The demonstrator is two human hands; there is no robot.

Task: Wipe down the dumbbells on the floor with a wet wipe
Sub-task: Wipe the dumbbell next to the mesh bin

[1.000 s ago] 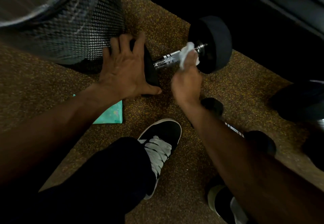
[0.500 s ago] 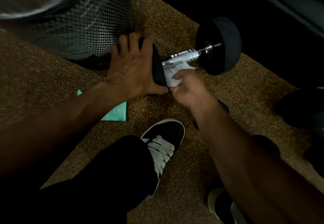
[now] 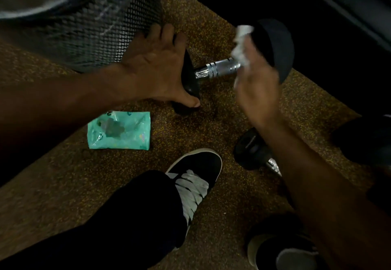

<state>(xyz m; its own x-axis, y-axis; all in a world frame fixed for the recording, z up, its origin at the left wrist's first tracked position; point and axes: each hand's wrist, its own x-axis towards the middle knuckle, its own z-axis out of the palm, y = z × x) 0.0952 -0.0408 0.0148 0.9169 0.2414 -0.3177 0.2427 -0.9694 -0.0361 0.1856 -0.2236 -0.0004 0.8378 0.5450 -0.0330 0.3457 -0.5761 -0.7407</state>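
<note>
Speckled floor (image 3: 211,202) bears dumbbells (image 3: 218,70), wipe packet (image 3: 119,131), seemingly mesh bin (image 3: 88,30).

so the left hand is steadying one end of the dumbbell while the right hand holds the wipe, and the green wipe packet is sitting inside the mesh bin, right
Not quite. The green wipe packet lies on the speckled floor beside the mesh bin, not inside it, as the head view shows. The rest holds: the left hand is pressed on one end of the dumbbell, and the right hand holds the wipe.
</note>
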